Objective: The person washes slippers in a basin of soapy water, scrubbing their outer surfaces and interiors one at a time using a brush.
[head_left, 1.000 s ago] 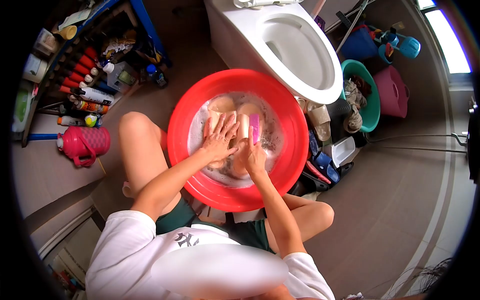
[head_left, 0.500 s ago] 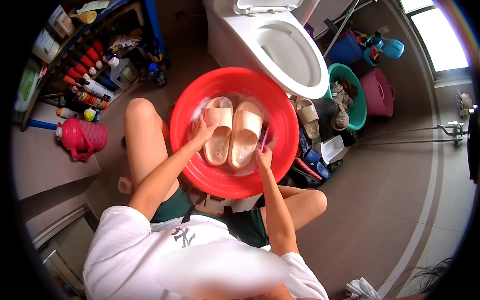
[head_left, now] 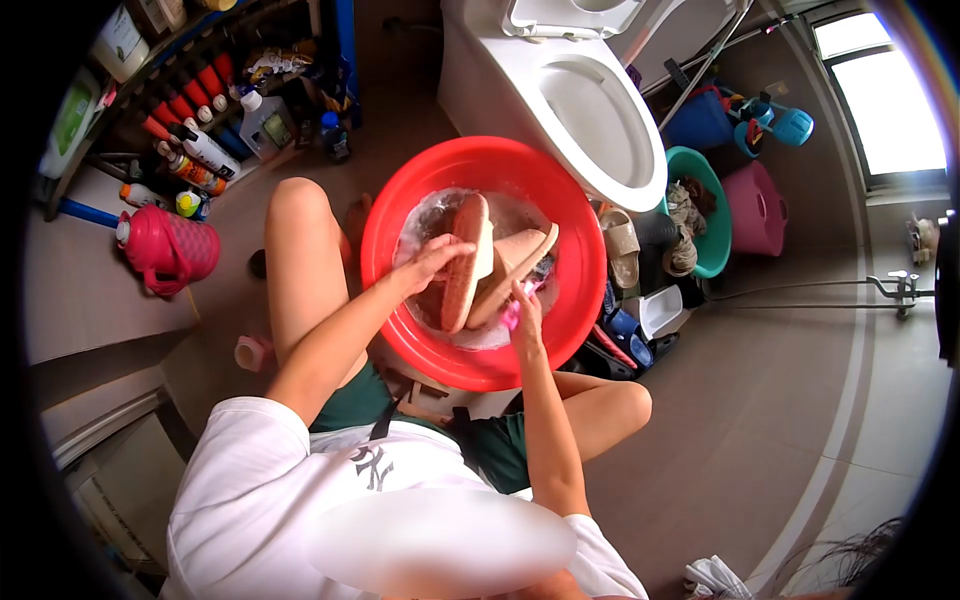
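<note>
A red basin (head_left: 388, 205) with sudsy water sits in front of me, between my knees. Two beige slide slippers are in it, tipped on their sides. My left hand (head_left: 438, 262) grips the left slipper (head_left: 465, 285), whose sole faces left. The right slipper (head_left: 520, 262) leans at a slant beside it. In my right hand (head_left: 527, 318) is a pink-handled brush (head_left: 513, 308), held at the right slipper's lower side; its bristles are mostly hidden.
A white toilet (head_left: 600, 120) stands just behind the basin. To the right are several shoes (head_left: 622, 250), a teal tub (head_left: 712, 235) with cloths and a pink bucket (head_left: 757, 208). On the left are a bottle shelf (head_left: 250, 150) and a pink jug (head_left: 180, 248).
Both slippers lay flat, insoles up; now they are tipped onto their sides. My left hand has shifted with the left slipper. The brush remains in my right hand, now at the right slipper.
</note>
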A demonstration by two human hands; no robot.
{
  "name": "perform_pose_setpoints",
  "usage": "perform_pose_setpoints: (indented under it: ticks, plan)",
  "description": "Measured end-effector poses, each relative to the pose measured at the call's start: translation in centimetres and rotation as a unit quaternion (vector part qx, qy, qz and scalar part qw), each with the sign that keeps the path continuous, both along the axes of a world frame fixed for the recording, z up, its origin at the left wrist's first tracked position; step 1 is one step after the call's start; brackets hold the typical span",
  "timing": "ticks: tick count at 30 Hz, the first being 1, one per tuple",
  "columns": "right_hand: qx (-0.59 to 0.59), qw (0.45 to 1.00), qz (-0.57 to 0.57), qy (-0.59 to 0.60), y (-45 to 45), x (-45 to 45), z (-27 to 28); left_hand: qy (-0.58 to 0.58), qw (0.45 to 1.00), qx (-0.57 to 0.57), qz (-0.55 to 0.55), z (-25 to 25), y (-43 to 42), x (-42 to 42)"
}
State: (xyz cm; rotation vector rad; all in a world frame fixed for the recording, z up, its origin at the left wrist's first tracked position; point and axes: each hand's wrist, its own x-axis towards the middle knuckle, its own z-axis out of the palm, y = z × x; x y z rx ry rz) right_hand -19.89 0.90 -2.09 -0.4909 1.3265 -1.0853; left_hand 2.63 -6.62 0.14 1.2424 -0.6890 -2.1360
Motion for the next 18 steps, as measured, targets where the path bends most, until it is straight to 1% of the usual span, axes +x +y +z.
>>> perform_pose_setpoints:
  ticks: [1,2,3,5,7,9,10,13,16,17,18]
  plan:
    - [-0.02,1.0,-0.012,0.016,-0.2,1.6,0.8,-0.025,0.999,-0.038,-0.004,-1.0,0.2,-0.5]
    - [0.023,1.0,0.009,0.018,-0.2,2.5,1.9,-0.072,0.991,-0.114,0.003,-3.0,0.6,-1.3]
    - [0.036,0.998,0.003,0.056,-0.4,3.7,2.7,-0.121,0.975,-0.189,0.009,-4.4,0.8,-1.8]
    - [-0.036,0.992,0.007,0.119,-0.4,3.7,-0.2,-0.24,0.929,-0.281,-0.013,-3.8,0.7,-1.9]
    - [-0.05,0.991,-0.033,0.121,-0.6,4.4,-0.2,-0.196,0.947,-0.255,-0.02,-4.2,0.3,-2.2]
    - [-0.056,0.989,-0.051,0.13,-0.9,4.6,-0.1,-0.17,0.963,-0.207,0.039,-3.9,0.9,-2.6]
    - [-0.052,0.992,-0.065,0.091,-0.9,4.6,-0.2,-0.157,0.968,-0.184,0.068,-3.3,1.0,-2.9]
    - [-0.072,0.993,-0.07,0.069,-1.0,4.7,-0.3,-0.208,0.97,-0.128,0.013,-1.8,0.7,-2.8]
    - [-0.082,0.991,-0.091,-0.048,-0.6,4.1,0.0,-0.12,0.989,-0.084,0.013,-2.3,0.6,-3.0]
    - [-0.09,0.987,-0.102,-0.084,-0.6,3.9,0.0,-0.059,0.996,-0.059,0.013,-2.5,0.6,-3.1]
    - [-0.096,0.983,-0.119,-0.106,-0.7,4.4,1.3,0.002,0.999,-0.031,0.011,-1.4,0.9,-2.9]
